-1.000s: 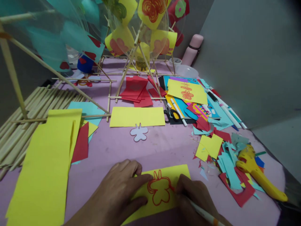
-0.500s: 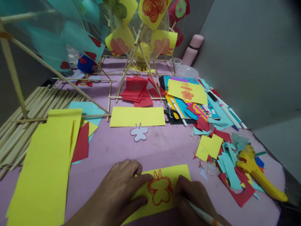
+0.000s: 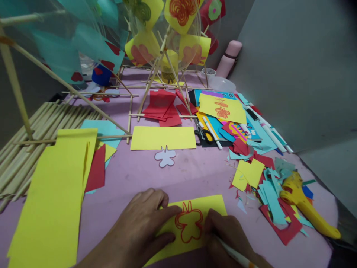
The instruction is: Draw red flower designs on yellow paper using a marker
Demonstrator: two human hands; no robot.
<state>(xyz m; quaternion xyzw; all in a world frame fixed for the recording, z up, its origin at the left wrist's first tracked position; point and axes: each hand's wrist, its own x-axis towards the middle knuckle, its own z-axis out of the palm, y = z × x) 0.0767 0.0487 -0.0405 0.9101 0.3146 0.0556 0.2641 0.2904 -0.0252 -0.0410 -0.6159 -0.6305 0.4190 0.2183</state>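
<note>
My left hand (image 3: 139,227) lies flat, fingers spread, pressing down the left part of a yellow paper strip (image 3: 214,204) at the table's near edge. An orange flower outline (image 3: 189,223) is drawn on that strip. My right hand (image 3: 225,232) is closed on a white marker with an orange band (image 3: 237,257). Its tip meets the right side of the flower outline. A white flower-shaped template (image 3: 165,157) lies farther back on the pink tabletop (image 3: 195,171).
A blank yellow strip (image 3: 163,138) lies behind the template. Large yellow sheets (image 3: 52,197) and wooden sticks (image 3: 25,149) fill the left. Paper scraps, a yellow glue gun (image 3: 304,204), scissors (image 3: 202,136) and markers (image 3: 267,128) sit right. A stick frame with decorated cups (image 3: 167,48) stands behind.
My right hand has slid slightly left and down along the flower outline's right side with the marker. My left hand stays where it was.
</note>
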